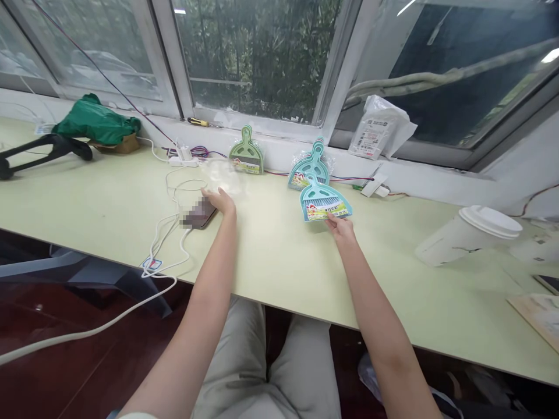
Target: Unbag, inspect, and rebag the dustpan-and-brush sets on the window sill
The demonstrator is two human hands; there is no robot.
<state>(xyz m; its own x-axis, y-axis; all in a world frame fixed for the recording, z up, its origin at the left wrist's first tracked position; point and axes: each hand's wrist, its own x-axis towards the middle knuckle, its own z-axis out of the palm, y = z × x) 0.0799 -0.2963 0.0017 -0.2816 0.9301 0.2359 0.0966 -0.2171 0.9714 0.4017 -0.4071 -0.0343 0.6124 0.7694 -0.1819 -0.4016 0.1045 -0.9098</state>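
My right hand (341, 226) grips the lower edge of a light-blue mini dustpan and brush set (325, 201), thumb on its colourful printed label. Just behind it, more blue dustpan sets (321, 166) lean in a stack at the wall, partly covered. To the left, green dustpan sets (247, 154) stand against the same wall in clear wrapping. My left hand (222, 201) is beside a dark phone (201, 213), its visible fingers spread. A blurred clear plastic bag (223, 176) lies just beyond those fingers; whether they touch it is unclear.
White cables (174, 233) trail over the table's left part to a power strip (183, 160). A lidded white paper cup (469, 235) lies tilted at right. A green bag (96, 120), black frame (43, 152), screwdriver (200, 122) and white package (379, 129) are near the windows.
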